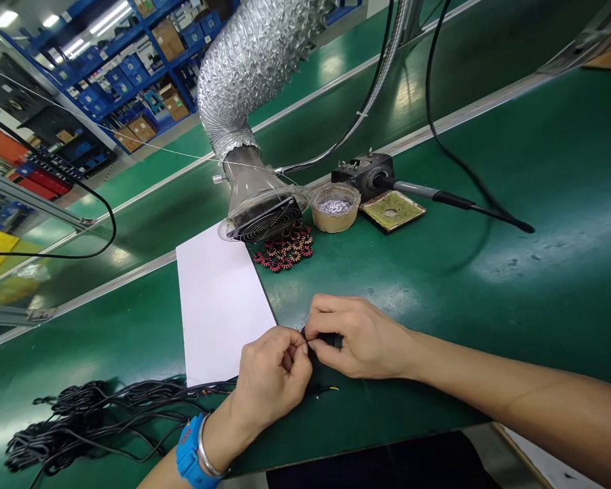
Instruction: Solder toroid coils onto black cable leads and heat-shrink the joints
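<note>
My left hand (273, 367) and my right hand (361, 336) meet fingertip to fingertip over the near part of the bench. Both are closed in a pinch on a small black part (304, 333), mostly covered by the fingers, so its kind cannot be made out. Black cables (147, 394) run from a coiled heap at the left toward my left wrist. Just right of my left hand, a stripped wire end (330, 388) with a yellow tip lies close to the green bench (387, 414). A white sheet (224, 305) lies beyond my left hand.
A fume extractor (269, 217) with a silver duct (254, 75) hangs over a pile of red-and-black wound rings (288, 251). To its right stand a tub of silvery material (336, 207), a yellow sponge tray (393, 210) and a soldering iron (438, 195) in its holder.
</note>
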Demonstrator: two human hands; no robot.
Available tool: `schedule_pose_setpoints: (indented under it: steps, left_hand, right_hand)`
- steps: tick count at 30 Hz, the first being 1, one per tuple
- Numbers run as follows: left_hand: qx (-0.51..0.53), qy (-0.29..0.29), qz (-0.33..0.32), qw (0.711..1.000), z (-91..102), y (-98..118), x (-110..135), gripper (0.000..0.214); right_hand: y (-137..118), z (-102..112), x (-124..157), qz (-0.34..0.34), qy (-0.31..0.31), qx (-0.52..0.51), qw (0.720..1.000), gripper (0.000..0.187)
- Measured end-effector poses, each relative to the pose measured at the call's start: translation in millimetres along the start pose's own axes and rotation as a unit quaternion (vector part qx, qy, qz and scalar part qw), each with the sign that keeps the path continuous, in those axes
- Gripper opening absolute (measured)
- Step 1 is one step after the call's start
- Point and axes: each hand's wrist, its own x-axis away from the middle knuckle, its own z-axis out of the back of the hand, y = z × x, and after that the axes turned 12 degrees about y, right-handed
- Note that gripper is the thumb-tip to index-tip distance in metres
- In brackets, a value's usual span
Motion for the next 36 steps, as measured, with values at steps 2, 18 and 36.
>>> schedule_pose_setpoints:
  steps: [2, 18, 36]
  left_hand:
    - [0.003, -0.013, 0.014, 1.000, 2.2, -1, 0, 0.010]
    - [-0.068, 0.058, -0.148, 0.985, 4.3, -8, 0, 0.010]
    - [-0.177, 0.079, -0.286, 0.939, -5.0, -5, 14, 0.006]
  right_hand:
    - [1, 1, 0, 0.004, 0.001, 0.001, 1.000, 0.014]
    - [2, 0, 2, 0.020, 0.017, -0.008, 1.000, 0.015]
    - [1, 4, 8, 0.062, 0.036, 0.073, 0.995, 0.017]
